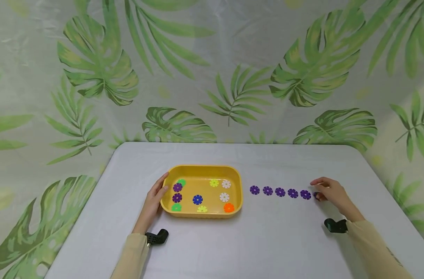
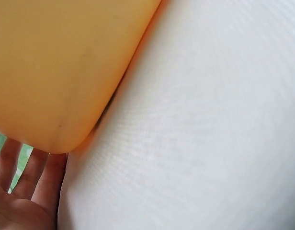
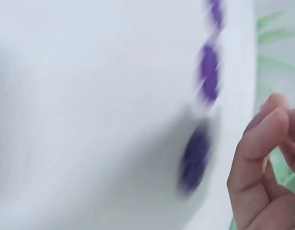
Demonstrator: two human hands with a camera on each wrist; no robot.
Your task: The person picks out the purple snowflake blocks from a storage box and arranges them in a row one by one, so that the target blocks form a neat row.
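Observation:
A yellow tray (image 1: 202, 215) stands left of centre on the table. My left hand (image 1: 152, 203) holds its left end, thumb at the rim and fingers along the outer wall; in the left wrist view those fingers (image 2: 28, 177) show behind the tray's corner. Several purple notched discs (image 1: 280, 192) lie in a row to the right of the tray. My right hand (image 1: 332, 195) hovers at the row's right end with bent fingers. Beneath it lies another purple disc (image 3: 195, 160), partly hidden in the head view. The right wrist view shows nothing between the visible fingertips.
Inside the tray lie loose discs: purple ones (image 1: 177, 198), a blue one (image 1: 198, 199), an orange one (image 1: 229, 208), and white, yellow and green ones. A white cloth covers the table (image 1: 253, 244). Behind it hangs a leaf-patterned curtain (image 1: 232, 50).

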